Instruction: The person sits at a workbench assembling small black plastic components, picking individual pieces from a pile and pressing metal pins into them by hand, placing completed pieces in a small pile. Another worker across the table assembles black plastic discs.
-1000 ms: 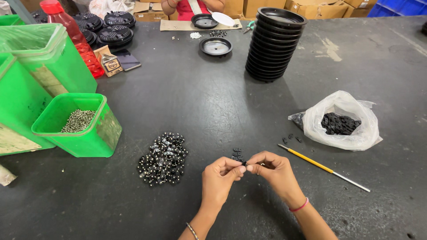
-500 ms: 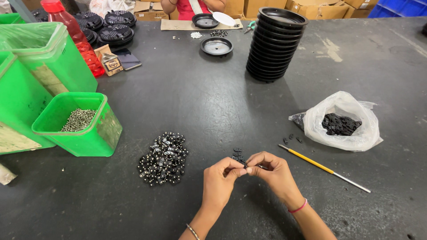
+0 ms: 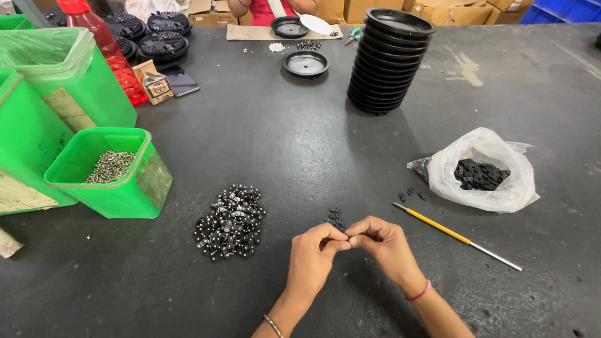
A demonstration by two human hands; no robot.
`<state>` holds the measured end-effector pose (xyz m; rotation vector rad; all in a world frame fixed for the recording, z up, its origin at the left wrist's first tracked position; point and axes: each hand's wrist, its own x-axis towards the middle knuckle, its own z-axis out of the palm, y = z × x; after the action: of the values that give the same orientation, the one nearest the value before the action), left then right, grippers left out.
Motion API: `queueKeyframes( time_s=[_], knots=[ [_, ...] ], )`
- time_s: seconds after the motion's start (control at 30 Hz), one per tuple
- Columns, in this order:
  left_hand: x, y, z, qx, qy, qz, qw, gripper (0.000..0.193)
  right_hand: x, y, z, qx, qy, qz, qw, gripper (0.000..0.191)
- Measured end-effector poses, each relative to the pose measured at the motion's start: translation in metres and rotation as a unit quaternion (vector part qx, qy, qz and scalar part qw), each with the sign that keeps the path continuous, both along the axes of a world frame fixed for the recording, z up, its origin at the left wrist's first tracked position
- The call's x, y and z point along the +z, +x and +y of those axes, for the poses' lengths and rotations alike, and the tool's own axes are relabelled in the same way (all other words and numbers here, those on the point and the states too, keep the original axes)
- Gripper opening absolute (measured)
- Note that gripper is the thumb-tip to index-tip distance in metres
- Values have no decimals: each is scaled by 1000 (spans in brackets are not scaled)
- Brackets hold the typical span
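Note:
My left hand [image 3: 316,253] and my right hand [image 3: 380,243] meet fingertip to fingertip low in the middle of the dark table [image 3: 282,144]. Both pinch one small part between them; the fingers hide most of it. Just beyond the fingertips lie a few small black parts [image 3: 336,218]. To the left sits a pile of small black and silver pieces [image 3: 230,220]. A yellow-handled stick [image 3: 456,235] lies to the right of my right hand.
A clear plastic bag of black parts [image 3: 482,172] lies at right. A green tub of small metal bits [image 3: 109,172] and taller green bins [image 3: 69,75] stand at left. A stack of black trays [image 3: 387,59] is far centre. Another person [image 3: 266,7] works at the far edge.
Both hands stay pinched together at the same spot, with only slight finger movement. Nothing else on the table has moved.

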<state>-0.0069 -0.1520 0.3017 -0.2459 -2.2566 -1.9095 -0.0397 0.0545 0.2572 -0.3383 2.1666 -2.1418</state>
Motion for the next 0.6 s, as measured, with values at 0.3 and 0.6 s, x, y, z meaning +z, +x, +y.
queueKeyframes(
  time_s=[0.3, 0.6],
  knots=[
    [4, -16, -41, 201, -204, 128, 949, 7, 27, 2, 1, -37, 25, 9, 999, 38],
    [-13, -33, -45, 168, -271, 185, 930, 36, 19, -19, 41, -101, -16, 29, 994, 25]
  ],
)
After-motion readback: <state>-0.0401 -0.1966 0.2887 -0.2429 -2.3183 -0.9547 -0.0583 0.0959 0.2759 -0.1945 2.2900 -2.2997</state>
